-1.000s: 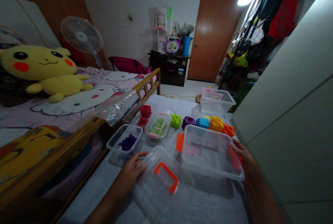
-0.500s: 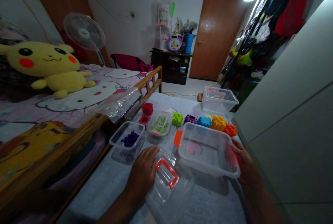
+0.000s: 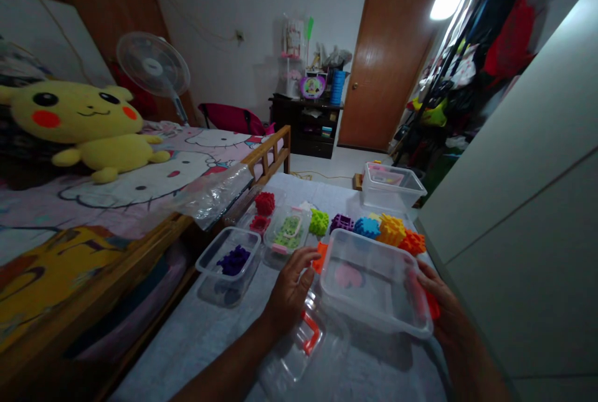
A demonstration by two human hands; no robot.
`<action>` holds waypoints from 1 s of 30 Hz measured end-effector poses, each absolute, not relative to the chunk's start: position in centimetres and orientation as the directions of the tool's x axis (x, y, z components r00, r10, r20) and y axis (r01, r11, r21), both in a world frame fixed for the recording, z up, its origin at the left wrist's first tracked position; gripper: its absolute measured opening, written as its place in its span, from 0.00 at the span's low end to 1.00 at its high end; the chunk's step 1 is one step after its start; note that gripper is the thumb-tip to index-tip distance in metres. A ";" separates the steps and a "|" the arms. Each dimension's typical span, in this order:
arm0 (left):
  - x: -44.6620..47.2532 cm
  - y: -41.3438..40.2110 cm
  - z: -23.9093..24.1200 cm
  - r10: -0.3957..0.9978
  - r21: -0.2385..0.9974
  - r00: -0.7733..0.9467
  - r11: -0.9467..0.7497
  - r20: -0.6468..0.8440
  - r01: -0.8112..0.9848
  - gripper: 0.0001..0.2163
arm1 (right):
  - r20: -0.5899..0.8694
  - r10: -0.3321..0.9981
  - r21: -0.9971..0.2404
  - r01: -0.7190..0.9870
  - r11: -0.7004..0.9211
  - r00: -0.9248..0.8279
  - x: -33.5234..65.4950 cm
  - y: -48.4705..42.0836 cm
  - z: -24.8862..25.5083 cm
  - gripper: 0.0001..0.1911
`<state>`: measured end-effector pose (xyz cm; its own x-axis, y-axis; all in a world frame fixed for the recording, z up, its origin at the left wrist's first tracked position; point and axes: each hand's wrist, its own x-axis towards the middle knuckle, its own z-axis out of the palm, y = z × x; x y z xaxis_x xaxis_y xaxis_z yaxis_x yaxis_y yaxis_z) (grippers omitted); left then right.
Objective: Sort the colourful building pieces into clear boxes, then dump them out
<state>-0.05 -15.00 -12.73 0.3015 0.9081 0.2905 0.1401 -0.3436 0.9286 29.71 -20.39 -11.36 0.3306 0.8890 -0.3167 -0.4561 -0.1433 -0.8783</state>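
Observation:
A clear plastic storage box (image 3: 374, 308) with a pink heart on it and orange side latches sits tilted on the cloth-covered table. My right hand (image 3: 443, 302) grips its right side, over the latch there. My left hand (image 3: 292, 287) is at the box's left orange latch (image 3: 320, 258), fingers stretched out and thumb apart; whether the fingertips touch it I cannot tell. Under my left wrist lies a clear lid (image 3: 294, 355) with an orange handle. Left of that stands a small clear tub (image 3: 219, 277) holding dark purple pieces (image 3: 234, 260).
Behind the box run toy blocks: green (image 3: 319, 222), purple (image 3: 342, 222), blue (image 3: 367, 227), yellow (image 3: 391, 229) and orange (image 3: 413, 242). A lidded box of green pieces (image 3: 287, 234) and red blocks (image 3: 265, 204) stand left. Another clear box (image 3: 390, 187) is at the far end; a bed rail (image 3: 271, 153) borders the left.
My left hand has left the lid's handle and moved up and right to the box's left latch. My right hand stays on the box.

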 end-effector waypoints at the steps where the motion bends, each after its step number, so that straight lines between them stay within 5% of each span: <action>1: -0.1 -14.8 -12.9 0.913 0.938 0.301 -0.324 0.275 0.126 0.15 | -0.322 0.891 -0.876 -0.457 -0.153 0.319 29.8 -20.4 -11.3 0.23; 8: -1.7 -13.3 -12.6 0.921 0.992 0.379 -0.055 0.094 -0.113 0.12 | -0.375 0.883 -0.849 -0.488 -0.204 0.283 29.3 -20.5 -10.5 0.25; 15: -2.0 -13.2 -13.0 0.876 0.996 0.479 0.083 -0.062 -0.023 0.16 | -0.457 0.853 -0.844 -0.426 -0.325 0.253 29.4 -21.0 -10.4 0.23; 19: -1.5 -13.6 -13.3 0.863 0.998 0.504 0.054 -0.042 -0.010 0.10 | -0.405 0.846 -0.915 -0.156 -0.373 0.347 31.2 -21.1 -10.2 0.21; 23: -1.4 -13.7 -13.3 0.880 0.998 0.473 0.059 -0.045 -0.015 0.06 | -0.082 0.833 -0.923 0.273 -0.270 0.547 32.2 -19.4 -6.7 0.22; 27: -1.4 -13.8 -13.4 0.876 0.996 0.482 0.069 -0.033 -0.057 0.06 | 0.149 0.937 -0.845 0.533 -0.045 0.315 29.1 -14.8 -1.5 0.20; 30: -1.4 -13.7 -13.6 0.883 0.996 0.468 0.080 -0.047 -0.049 0.07 | 0.191 0.980 -0.640 0.751 0.164 -0.052 24.7 -9.9 0.5 0.20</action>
<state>-1.41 -13.72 -13.57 0.4676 0.8827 -0.0475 -0.0494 0.0797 0.9956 24.69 -9.88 0.48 -0.0515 0.9802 0.1913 0.7510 0.1643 -0.6396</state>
